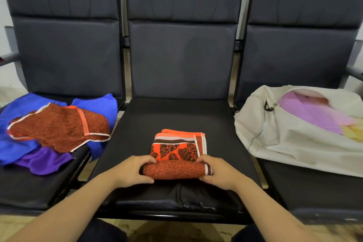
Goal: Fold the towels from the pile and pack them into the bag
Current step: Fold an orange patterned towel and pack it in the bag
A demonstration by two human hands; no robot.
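On the middle seat [176,116], at twelve o'clock, the towel [177,150] lies half rolled, long axis nine to three; my left hand [129,173] and right hand [218,173] each clutch one end. At two o'clock the bag [294,147] gapes, nearer my right hand.

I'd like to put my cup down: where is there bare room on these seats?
Middle seat: bare either side of the towel that left hand and right hand grip, and behind it. Left seat: a strip before the pile. The bag crowds the right seat.
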